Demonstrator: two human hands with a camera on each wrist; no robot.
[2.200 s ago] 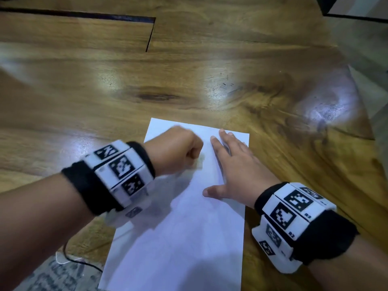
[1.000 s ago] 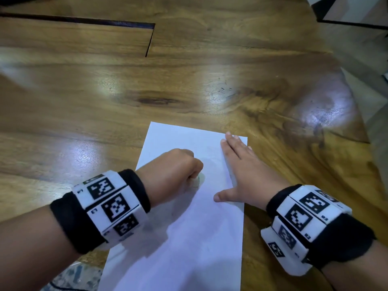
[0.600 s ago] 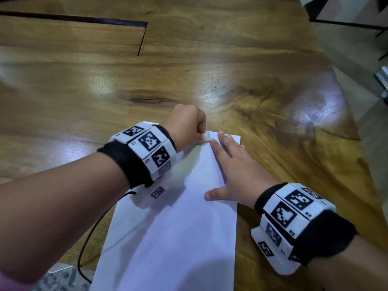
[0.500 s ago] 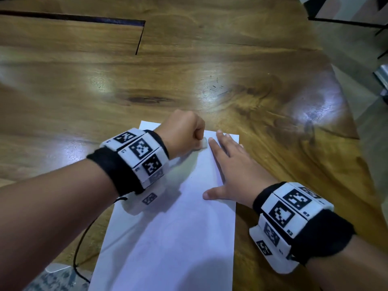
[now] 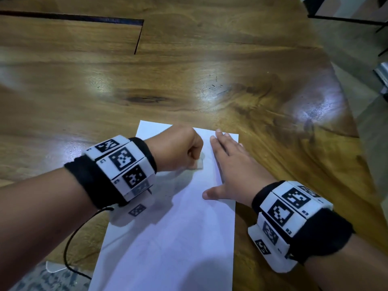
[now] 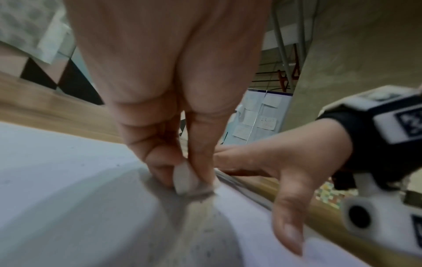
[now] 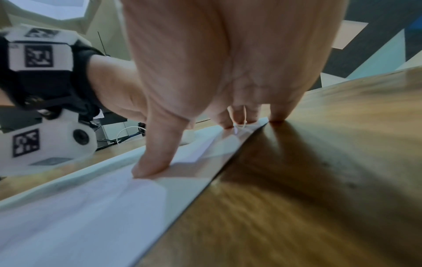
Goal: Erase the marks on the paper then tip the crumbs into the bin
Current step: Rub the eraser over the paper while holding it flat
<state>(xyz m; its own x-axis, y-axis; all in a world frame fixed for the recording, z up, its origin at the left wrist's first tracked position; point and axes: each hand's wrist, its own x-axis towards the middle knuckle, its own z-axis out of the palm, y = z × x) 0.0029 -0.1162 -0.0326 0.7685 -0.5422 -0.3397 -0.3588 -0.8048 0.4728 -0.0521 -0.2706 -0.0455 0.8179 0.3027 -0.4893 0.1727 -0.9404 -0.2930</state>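
A white sheet of paper (image 5: 168,238) lies on the wooden table (image 5: 189,80). My left hand (image 5: 178,150) is curled round a small white eraser (image 5: 198,163) and presses its tip on the upper part of the sheet. In the left wrist view the eraser (image 6: 185,178) sits pinched between thumb and fingers, with dark crumbs (image 6: 205,231) scattered on the paper (image 6: 68,198) near it. My right hand (image 5: 233,169) lies flat along the sheet's right edge, fingers straight, thumb spread. The right wrist view shows its fingers (image 7: 157,162) pressing the paper (image 7: 80,207) down. No bin is in view.
The table's right edge (image 5: 340,85) slants away, with floor beyond it. A dark seam (image 5: 138,36) runs across the far tabletop. A black cable (image 5: 69,248) hangs from my left wristband near the table's front edge.
My left hand with the eraser has rubbed up and down the upper part of the sheet, drawing back from the top edge over the last half second. The right hand stays flat on the paper.
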